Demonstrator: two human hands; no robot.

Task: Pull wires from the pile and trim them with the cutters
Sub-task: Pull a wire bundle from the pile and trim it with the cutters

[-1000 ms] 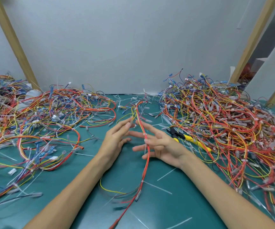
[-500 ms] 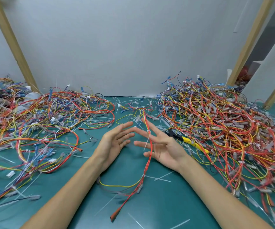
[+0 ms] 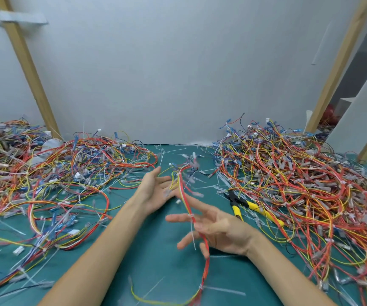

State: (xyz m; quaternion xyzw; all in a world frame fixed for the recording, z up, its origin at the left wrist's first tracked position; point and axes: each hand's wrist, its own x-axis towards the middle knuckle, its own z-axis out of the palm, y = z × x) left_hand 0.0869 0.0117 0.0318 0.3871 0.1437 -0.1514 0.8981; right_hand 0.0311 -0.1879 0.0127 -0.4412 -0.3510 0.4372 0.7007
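Wire bundle (image 3: 190, 208): red, orange and yellow strands bound at intervals by white cable ties, held in the air above the middle of the desk (image 3: 156, 257) between two piles. Its far end fans into short branches with clear connectors, blurred, over the left hand (image 3: 156, 193). From there it slants across the right hand (image 3: 215, 226) and hangs to the near edge of the desk, where a yellow strand curls away to the left. Half a second earlier the two hands lay level, fingertips almost meeting; now the right hand is nearer the person and the left farther off, and the bundle's far end has risen from the desk. Left hand: palm turned inward, fingers straight and together, gripping nothing. Right hand: palm up, fingers spread and nearly straight, the bundle lying across them with none curled round it. The cutters (image 3: 248, 205), yellow-handled, lie on the desk just right of the right hand, at the foot of the right pile (image 3: 299, 184). The left pile (image 3: 56, 173) spreads behind the left forearm. Loose white cable ties (image 3: 222, 291) litter the desk.
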